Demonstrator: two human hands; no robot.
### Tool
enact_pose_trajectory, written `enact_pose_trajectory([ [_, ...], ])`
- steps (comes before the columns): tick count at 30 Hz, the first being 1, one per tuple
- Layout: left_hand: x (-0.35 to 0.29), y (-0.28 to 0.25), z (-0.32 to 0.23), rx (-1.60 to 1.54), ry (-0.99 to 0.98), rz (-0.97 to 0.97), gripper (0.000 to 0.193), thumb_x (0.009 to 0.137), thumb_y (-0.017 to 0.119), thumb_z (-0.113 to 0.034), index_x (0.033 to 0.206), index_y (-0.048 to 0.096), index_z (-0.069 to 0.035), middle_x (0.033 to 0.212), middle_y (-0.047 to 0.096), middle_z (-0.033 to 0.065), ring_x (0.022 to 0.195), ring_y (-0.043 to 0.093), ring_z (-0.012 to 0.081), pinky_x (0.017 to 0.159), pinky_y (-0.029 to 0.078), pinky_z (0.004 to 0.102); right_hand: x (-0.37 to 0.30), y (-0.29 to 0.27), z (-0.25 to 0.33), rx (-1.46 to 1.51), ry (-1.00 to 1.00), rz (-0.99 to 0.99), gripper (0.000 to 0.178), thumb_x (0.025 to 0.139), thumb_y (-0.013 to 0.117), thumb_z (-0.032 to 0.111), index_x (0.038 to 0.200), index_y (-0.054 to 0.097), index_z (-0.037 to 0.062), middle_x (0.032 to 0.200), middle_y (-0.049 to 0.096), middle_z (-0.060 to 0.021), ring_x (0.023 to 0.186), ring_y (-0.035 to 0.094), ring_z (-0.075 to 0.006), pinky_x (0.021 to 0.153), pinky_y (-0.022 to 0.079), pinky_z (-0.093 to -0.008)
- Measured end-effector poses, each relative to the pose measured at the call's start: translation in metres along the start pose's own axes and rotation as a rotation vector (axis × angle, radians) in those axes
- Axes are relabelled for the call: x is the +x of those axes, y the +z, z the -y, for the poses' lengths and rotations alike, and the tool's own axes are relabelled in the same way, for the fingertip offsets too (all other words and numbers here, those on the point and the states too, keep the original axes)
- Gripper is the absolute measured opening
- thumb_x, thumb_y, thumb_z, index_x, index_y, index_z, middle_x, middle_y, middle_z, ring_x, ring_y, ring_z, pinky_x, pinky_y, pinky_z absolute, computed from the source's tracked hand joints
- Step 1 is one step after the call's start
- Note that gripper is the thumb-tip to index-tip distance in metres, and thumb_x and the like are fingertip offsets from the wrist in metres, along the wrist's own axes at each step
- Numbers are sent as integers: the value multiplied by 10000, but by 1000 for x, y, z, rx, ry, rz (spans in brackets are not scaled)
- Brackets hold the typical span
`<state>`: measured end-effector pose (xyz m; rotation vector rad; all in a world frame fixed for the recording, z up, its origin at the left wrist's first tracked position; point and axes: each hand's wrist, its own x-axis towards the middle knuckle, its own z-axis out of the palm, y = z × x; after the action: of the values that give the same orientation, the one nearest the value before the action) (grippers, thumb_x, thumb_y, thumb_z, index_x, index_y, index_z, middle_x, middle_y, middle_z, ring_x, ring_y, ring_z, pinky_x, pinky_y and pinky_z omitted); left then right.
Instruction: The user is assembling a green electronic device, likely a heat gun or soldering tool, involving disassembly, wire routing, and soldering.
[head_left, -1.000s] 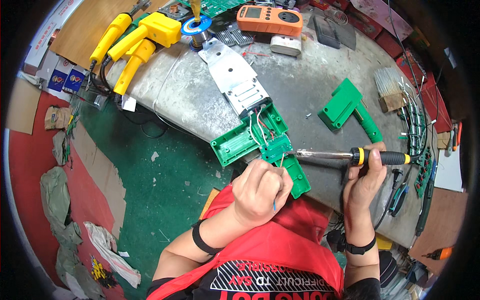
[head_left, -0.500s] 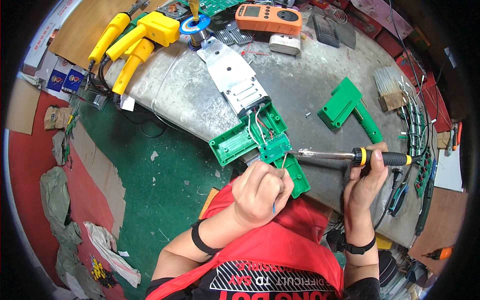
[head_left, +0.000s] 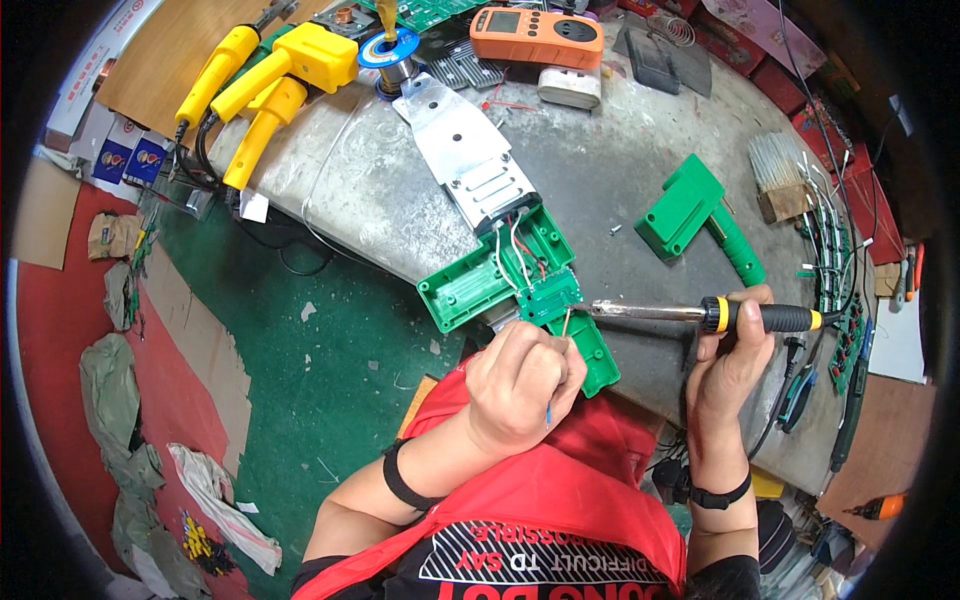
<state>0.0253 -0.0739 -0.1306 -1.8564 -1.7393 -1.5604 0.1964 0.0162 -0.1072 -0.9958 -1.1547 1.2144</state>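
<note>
My right hand [head_left: 735,355] is closed round the handle of a soldering iron [head_left: 650,311], whose tip points left onto a small green circuit board [head_left: 545,298]. The board sits in an opened green plastic housing half [head_left: 465,288], where white and red wires run up to a slotted metal plate [head_left: 460,150]. My left hand [head_left: 525,380] pinches a thin wire [head_left: 567,322]; its upper end meets the board close to the iron's tip, and a blue bit shows below the fingers. The matching green housing half [head_left: 685,210] lies face down to the right of the work.
Yellow tool housings [head_left: 315,60] with cables lie at the back left, beside a solder spool [head_left: 390,55]. Behind stands an orange meter [head_left: 537,38] near a white socket block [head_left: 570,88]. A loose screw [head_left: 615,230] lies mid-table; circuit boards [head_left: 830,260] and pliers [head_left: 795,397] are at right.
The soldering iron and my right hand have shifted very slightly left. My left hand keeps its pinch on the wire, almost unmoved.
</note>
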Motion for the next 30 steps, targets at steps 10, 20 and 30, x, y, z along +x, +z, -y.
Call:
enact_pose_trajectory([
  [10, -1, 1, 0, 11, -1, 6, 379, 604, 694, 130, 681, 386, -77, 642, 540, 64, 510, 508, 204, 442, 417, 300, -1, 0, 0, 12, 12, -22, 270, 935, 553, 321, 855, 470, 77, 593, 466, -1, 431, 396, -61, 401, 290, -195],
  [20, 0, 1, 1, 17, -2, 12, 378, 598, 684, 138, 679, 383, -77, 632, 534, 62, 502, 504, 200, 439, 416, 295, 2, -6, 0, 56, 12, -118, 265, 902, 541, 324, 812, 462, 87, 641, 493, -27, 417, 345, -50, 401, 244, -194],
  [30, 0, 1, 0, 6, 0, 9, 377, 600, 679, 135, 680, 378, -78, 617, 522, 61, 504, 500, 201, 435, 412, 293, 2, -5, 0, 55, -15, -116, 279, 906, 535, 324, 784, 435, 95, 594, 430, -9, 412, 310, -49, 401, 220, -194],
])
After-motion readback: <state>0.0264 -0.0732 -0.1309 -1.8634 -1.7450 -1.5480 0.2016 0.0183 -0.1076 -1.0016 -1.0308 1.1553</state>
